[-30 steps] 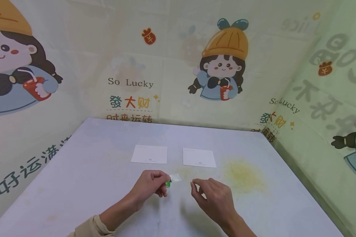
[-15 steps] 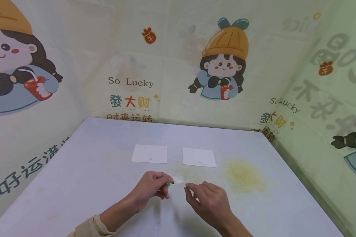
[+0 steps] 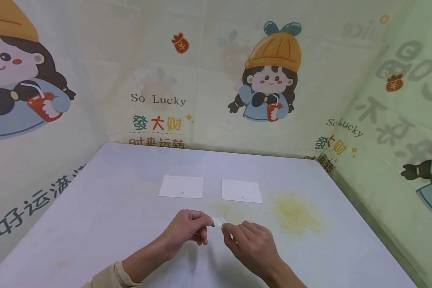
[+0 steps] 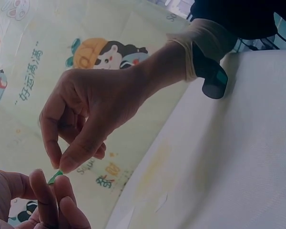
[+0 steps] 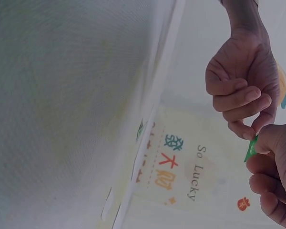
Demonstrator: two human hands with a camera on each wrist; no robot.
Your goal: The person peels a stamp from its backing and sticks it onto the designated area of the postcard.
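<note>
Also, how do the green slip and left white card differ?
The left hand and right hand pinch the green slip; the left white card lies flat on the table. In the wrist views the slip shows green; the card is white. The slip looks smaller than the card. Both look thin.

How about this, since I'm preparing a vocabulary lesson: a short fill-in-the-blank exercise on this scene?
1. The left hand and right hand hold a small piece that looks ____ in both wrist views.
2. On the table lie ____ white cards.
3. The large stain is ____.

Missing words: green; two; yellow.
</note>
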